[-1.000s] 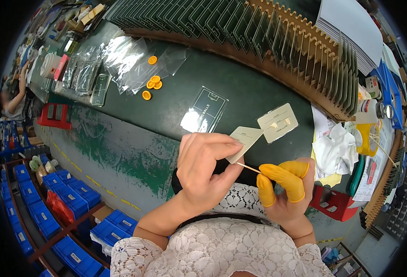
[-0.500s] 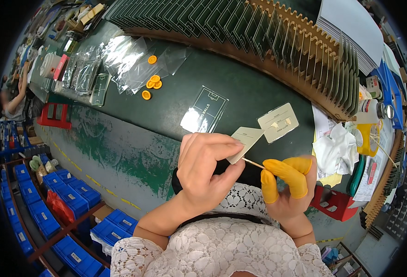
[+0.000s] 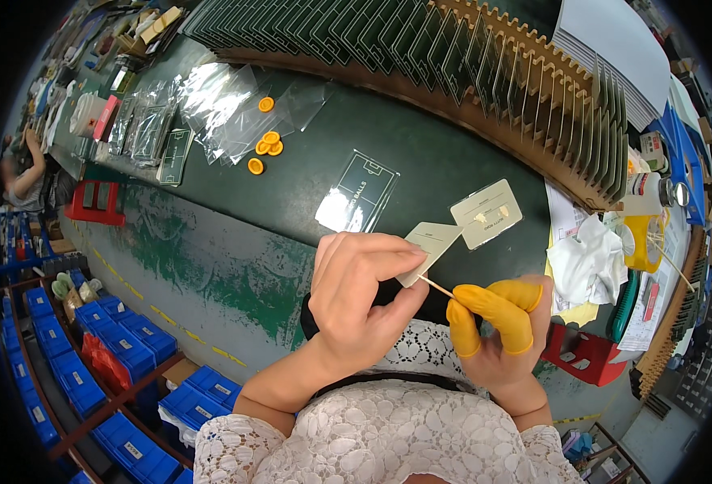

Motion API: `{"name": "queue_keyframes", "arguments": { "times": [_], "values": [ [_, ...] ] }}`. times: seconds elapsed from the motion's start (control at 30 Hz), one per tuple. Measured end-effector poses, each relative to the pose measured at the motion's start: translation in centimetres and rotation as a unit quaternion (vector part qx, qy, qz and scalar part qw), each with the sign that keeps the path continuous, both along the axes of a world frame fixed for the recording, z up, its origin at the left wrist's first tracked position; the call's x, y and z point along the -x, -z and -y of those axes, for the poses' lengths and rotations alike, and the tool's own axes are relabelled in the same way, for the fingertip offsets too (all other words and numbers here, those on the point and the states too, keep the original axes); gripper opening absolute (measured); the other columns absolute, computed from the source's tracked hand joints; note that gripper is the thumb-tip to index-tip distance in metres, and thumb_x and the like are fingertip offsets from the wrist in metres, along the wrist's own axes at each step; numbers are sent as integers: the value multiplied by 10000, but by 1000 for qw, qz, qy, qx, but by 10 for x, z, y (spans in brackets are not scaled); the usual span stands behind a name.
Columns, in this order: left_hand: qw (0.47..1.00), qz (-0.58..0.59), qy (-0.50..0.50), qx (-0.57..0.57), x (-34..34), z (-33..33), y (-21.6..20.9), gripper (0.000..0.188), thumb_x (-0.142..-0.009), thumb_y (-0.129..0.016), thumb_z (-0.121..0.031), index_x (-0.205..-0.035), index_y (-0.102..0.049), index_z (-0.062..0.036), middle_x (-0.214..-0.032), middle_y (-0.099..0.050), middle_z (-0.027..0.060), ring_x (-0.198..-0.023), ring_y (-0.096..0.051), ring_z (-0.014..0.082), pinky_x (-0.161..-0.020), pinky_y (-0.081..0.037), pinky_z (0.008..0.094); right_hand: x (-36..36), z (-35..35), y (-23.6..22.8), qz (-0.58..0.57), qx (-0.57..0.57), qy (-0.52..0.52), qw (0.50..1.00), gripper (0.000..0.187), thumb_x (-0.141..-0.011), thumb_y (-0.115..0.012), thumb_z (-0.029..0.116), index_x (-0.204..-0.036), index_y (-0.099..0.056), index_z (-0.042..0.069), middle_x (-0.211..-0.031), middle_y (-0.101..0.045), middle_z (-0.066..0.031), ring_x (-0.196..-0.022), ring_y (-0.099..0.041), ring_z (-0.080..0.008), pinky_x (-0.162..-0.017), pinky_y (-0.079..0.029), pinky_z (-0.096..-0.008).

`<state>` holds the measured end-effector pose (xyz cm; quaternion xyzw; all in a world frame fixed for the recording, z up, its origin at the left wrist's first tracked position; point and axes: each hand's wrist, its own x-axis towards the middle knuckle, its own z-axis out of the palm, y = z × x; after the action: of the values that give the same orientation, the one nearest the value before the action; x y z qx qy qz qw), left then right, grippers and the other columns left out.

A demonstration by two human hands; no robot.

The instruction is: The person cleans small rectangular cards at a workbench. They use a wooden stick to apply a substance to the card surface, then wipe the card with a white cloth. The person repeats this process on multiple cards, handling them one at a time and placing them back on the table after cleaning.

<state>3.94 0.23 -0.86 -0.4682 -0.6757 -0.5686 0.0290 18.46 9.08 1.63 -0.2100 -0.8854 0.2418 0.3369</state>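
Observation:
My left hand (image 3: 352, 302) pinches a cream card (image 3: 433, 244) between thumb and fingers, tilted up above the table edge. In my right hand (image 3: 505, 335), with yellow finger cots on its thumb and fingers, is a thin wooden stick (image 3: 438, 286). The stick's far end meets the lower edge of the card by my left thumb; its tip is hard to make out. Just beyond, another cream card (image 3: 487, 214) with pale worn patches lies on the green table (image 3: 291, 194). A glossy dark green card (image 3: 359, 192) with white lines lies to its left.
A long slotted cardboard rack (image 3: 420, 89) of upright green cards spans the back. Clear plastic bags (image 3: 219, 105) and small orange rings (image 3: 269, 143) lie left. At right are a crumpled white cloth (image 3: 586, 266) and yellow tape roll (image 3: 642, 242). Blue bins (image 3: 134, 448) stand lower left.
My right hand has shifted slightly left with the stick, bringing its fingers nearer the card. My left hand and the card stay put. Far left, another person's arm has moved.

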Motion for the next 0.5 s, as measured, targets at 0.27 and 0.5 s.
{"name": "queue_keyframes", "arguments": {
  "times": [0.27, 0.5],
  "values": [
    [1000, 6, -25, 4, 0, -2, 2, 306, -633, -761, 75, -884, -636, -44, -868, -671, 78, -735, -607, 230, -671, -428, 316, -4, -10, 3, -34, 8, 72, 997, 321, -692, -811, 43, -980, -688, 113, -845, -558, -36, -745, -481, -229, -650, -379, -332],
    [997, 50, -57, 1, 4, -4, 2, 281, -668, -742, 113, -870, -624, -44, -841, -663, 75, -739, -608, 200, -670, -460, 279, -15, -43, 25, 66, -57, 129, 988, 223, -732, -764, 48, -931, -664, 44, -841, -554, -72, -745, -489, -251, -678, -354, -354]
  ]
}}
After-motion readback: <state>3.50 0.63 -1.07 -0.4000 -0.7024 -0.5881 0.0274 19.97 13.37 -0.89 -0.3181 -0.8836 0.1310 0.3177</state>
